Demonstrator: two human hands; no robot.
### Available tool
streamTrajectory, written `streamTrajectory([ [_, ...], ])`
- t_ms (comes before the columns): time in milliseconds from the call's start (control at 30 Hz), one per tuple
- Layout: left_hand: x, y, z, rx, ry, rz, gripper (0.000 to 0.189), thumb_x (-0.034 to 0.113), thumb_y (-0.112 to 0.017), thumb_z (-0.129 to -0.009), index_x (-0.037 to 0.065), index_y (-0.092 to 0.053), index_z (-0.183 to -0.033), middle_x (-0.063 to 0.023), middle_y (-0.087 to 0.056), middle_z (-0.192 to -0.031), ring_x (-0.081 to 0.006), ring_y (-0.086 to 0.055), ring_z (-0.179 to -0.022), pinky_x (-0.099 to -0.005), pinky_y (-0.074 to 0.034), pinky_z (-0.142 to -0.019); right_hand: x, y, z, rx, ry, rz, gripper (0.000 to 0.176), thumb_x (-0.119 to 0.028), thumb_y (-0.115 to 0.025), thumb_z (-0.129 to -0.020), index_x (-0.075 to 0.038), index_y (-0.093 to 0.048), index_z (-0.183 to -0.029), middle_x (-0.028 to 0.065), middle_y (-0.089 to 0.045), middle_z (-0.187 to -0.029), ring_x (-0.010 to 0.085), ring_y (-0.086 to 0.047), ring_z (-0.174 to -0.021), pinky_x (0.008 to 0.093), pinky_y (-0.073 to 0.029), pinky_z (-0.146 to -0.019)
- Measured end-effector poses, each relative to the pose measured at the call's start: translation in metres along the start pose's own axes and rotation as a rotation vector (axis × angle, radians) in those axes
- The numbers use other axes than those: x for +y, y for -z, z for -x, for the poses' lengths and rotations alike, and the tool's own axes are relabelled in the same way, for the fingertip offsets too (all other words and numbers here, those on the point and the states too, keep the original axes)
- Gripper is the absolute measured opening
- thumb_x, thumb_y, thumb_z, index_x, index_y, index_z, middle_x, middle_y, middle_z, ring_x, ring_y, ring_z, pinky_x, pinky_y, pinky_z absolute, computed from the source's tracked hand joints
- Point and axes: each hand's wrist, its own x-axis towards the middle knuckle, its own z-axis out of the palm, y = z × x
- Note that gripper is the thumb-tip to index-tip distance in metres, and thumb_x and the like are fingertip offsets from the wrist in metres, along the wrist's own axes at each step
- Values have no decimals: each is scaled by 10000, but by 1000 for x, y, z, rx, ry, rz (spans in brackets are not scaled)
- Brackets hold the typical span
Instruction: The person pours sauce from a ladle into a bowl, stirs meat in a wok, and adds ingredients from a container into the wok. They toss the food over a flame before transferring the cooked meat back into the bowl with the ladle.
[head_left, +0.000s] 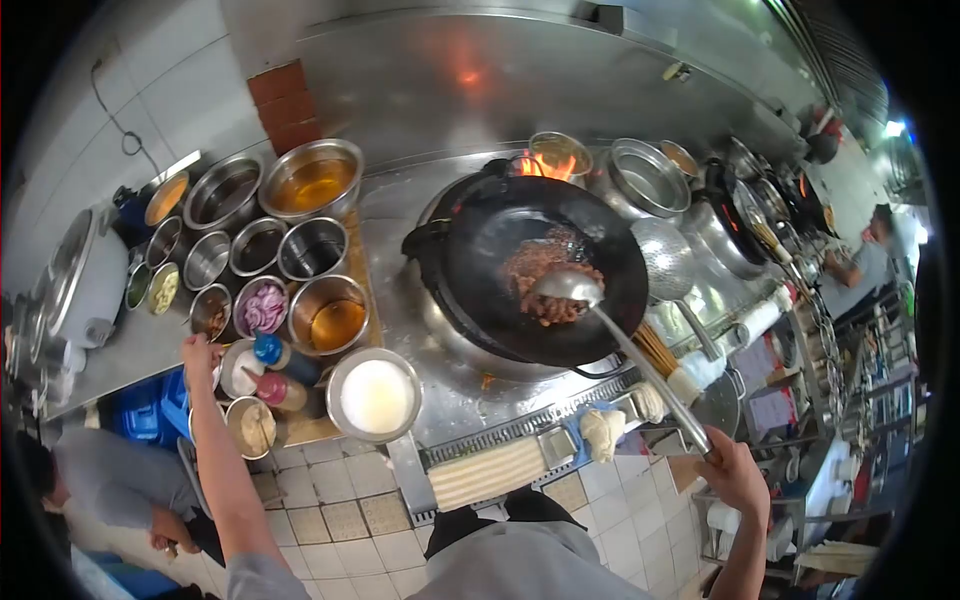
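Note:
My right hand (738,472) is closed round the end of a long metal handle. Its ladle (568,287) rests in the black wok (480,262), on the browned chopped meat (540,272). My left hand (201,354) reaches out to the seasoning containers, its fingers drawn together at the near side of a small metal pot (211,311). What they pinch, if anything, is too small to make out. Close by are a bowl of sliced purple onion (264,306), a tub of white powder (241,368) and a blue-capped squeeze bottle (285,358).
Flames (548,166) rise behind the wok. A bowl of whitish liquid (374,395) and a pot of amber liquid (337,322) stand left of it. A perforated strainer (660,255) and bamboo brush (658,352) lie right. Another person (125,478) is at lower left.

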Motion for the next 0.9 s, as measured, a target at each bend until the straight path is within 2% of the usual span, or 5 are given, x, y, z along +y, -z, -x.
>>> streamTrajectory([
  [100,5,7,14,65,-48,-234,361,288,-528,-860,-20,-468,-1038,-96,-537,-549,-149,-447,-349,-268,-324,-305,10,-3,-9,-53,55,146,452,-72,-647,-724,-8,-506,-1149,166,-536,-621,318,-561,-584,368,-428,-571],
  [500,73,-36,383,117,-447,-100,83,129,-510,-895,62,-489,-941,34,-437,-700,-25,-373,-561,-179,-298,-457,76,-54,-92,-182,28,-480,407,-89,-556,-841,-26,-452,-1229,-45,-426,-559,45,-419,-421,221,-332,-346],
  [667,67,-189,589,-359,-154,-156,268,59,-613,-806,14,-534,-1058,-45,-522,-830,-113,-518,-748,-247,-457,-652,148,-14,-105,-554,97,-644,333,-111,-578,-840,-29,-491,-1151,-37,-401,-539,52,-424,-409,222,-351,-356],
  [767,55,-264,642,-577,-682,-425,466,149,-672,-750,38,-488,-1163,-178,-523,-995,-289,-568,-820,-402,-488,-718,173,-10,-142,-697,113,-764,324,-96,-558,-856,-20,-490,-1163,-42,-427,-548,42,-421,-412,207,-331,-341],
  [900,53,-315,675,-650,-557,-860,586,244,-701,-721,51,-458,-1217,-272,-520,-1041,-411,-533,-966,-443,-474,-786,148,-7,-177,-491,205,-697,340,-98,-569,-844,-30,-494,-1168,-32,-429,-551,61,-397,-396,208,-324,-355],
])
